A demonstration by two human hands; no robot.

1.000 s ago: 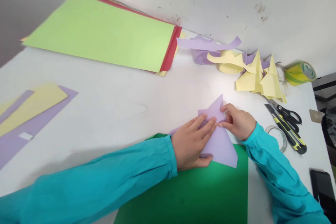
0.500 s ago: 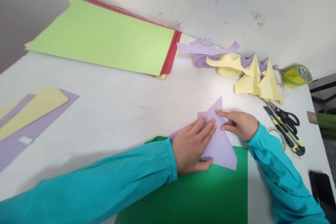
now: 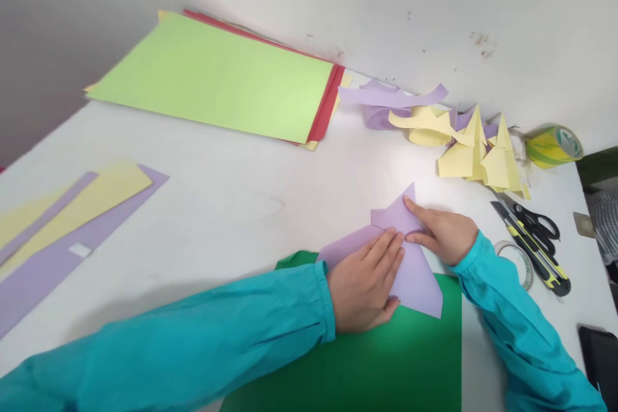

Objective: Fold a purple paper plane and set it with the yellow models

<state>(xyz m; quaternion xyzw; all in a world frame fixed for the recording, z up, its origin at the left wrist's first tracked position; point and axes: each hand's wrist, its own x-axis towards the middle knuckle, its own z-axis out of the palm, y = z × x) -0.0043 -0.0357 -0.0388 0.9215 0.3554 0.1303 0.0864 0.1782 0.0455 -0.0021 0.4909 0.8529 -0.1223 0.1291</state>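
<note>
Two hands flat on purple paper (image 3: 415, 270) | left hand (image 3: 364, 283) presses middle | right hand (image 3: 441, 235) pins tip

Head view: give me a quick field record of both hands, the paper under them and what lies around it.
left hand: left hand pressed flat on the folded lilac paper sheet
right hand: right hand with fingertips on the sheet's pointed upper fold
under the sheet: dark green paper sheet on the white table
far left: stack of light green and red paper sheets
near left: lilac and yellow paper strips
far right: pile of yellow and lilac paper offcuts, yellow-green tape roll
right: black-handled scissors, yellow-black utility knife, clear tape roll
</note>
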